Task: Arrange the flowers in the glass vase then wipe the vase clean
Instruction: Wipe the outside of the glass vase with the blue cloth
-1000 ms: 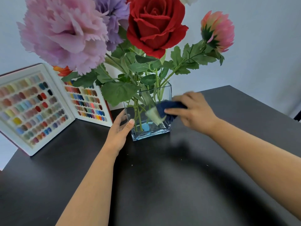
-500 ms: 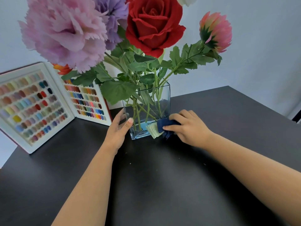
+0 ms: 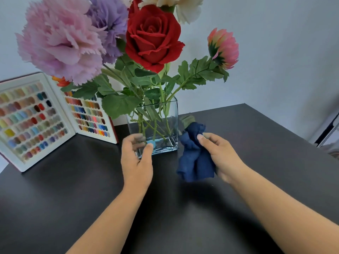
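A square glass vase (image 3: 170, 114) stands on the black table (image 3: 55, 198). It holds several artificial flowers: a red rose (image 3: 152, 37), a pink carnation (image 3: 60, 41), a purple bloom (image 3: 110, 24), a white one (image 3: 185, 6) and a pink bud (image 3: 224, 48). My left hand (image 3: 136, 158) grips the vase's lower left corner, thumb on the front glass. Just right of the vase, my right hand (image 3: 220, 154) pinches a dark blue cloth (image 3: 195, 158) that hangs clear of the glass.
An open white display book of coloured nail swatches (image 3: 36, 121) stands behind and left of the vase. A pale wall rises behind the table. The table's right edge runs diagonally at the far right, with some dark frame (image 3: 328, 129) beyond it.
My right hand has pulled the blue cloth off the vase's front face and moved it to the right. My left hand has shifted onto the vase's front left corner. The camera tilted up slightly.
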A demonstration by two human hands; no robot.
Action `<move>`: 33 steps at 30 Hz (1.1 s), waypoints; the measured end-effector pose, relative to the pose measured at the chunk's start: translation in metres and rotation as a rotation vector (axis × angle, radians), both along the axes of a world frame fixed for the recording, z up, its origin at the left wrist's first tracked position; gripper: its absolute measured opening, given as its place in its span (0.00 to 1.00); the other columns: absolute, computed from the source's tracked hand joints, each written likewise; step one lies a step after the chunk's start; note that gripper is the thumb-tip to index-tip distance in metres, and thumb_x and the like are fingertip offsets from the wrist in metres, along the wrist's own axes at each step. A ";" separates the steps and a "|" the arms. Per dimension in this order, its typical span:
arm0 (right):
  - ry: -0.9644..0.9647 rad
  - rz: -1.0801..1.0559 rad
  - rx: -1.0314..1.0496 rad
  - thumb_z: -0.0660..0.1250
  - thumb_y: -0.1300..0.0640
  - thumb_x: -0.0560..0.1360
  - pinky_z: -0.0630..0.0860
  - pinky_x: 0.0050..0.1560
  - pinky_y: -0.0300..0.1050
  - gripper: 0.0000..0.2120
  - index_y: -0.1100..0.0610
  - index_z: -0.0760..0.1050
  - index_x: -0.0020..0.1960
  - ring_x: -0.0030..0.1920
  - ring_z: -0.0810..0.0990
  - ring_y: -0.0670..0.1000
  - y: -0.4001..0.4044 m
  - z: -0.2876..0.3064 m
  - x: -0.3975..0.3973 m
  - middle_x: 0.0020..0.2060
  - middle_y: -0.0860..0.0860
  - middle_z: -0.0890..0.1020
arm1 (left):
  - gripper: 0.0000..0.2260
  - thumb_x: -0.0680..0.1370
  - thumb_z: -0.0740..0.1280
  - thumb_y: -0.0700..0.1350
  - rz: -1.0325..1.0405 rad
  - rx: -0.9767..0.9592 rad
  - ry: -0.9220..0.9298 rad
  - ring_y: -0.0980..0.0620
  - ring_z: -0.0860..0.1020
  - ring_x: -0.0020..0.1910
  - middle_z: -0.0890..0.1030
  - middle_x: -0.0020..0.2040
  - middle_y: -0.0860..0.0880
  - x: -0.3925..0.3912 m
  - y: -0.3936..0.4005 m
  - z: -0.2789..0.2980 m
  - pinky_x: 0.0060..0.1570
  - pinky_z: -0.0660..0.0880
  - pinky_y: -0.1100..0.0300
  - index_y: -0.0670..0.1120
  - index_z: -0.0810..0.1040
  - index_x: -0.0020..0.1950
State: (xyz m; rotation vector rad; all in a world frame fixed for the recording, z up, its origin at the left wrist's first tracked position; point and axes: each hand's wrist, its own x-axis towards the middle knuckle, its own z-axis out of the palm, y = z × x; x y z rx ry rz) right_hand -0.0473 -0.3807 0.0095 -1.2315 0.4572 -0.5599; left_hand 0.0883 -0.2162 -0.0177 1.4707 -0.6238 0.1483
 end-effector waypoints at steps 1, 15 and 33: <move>0.023 -0.007 0.096 0.67 0.51 0.77 0.80 0.40 0.42 0.09 0.56 0.80 0.51 0.44 0.85 0.50 0.001 -0.001 -0.004 0.44 0.53 0.86 | 0.09 0.71 0.65 0.58 -0.097 0.049 0.066 0.61 0.78 0.48 0.79 0.47 0.61 -0.011 -0.006 0.005 0.49 0.74 0.68 0.63 0.74 0.51; -0.073 -0.199 0.106 0.69 0.57 0.75 0.81 0.43 0.46 0.07 0.54 0.80 0.53 0.52 0.84 0.54 -0.018 0.002 -0.106 0.52 0.55 0.85 | 0.16 0.72 0.72 0.47 -0.899 0.030 0.887 0.47 0.81 0.57 0.83 0.57 0.42 -0.097 -0.082 0.009 0.55 0.79 0.55 0.41 0.82 0.56; 0.052 -1.040 -0.162 0.73 0.54 0.69 0.81 0.51 0.52 0.09 0.45 0.76 0.45 0.50 0.85 0.50 -0.074 -0.043 -0.318 0.47 0.49 0.86 | 0.10 0.80 0.61 0.56 -0.964 0.573 -0.355 0.54 0.77 0.44 0.79 0.47 0.53 -0.254 -0.257 0.006 0.42 0.74 0.56 0.62 0.66 0.60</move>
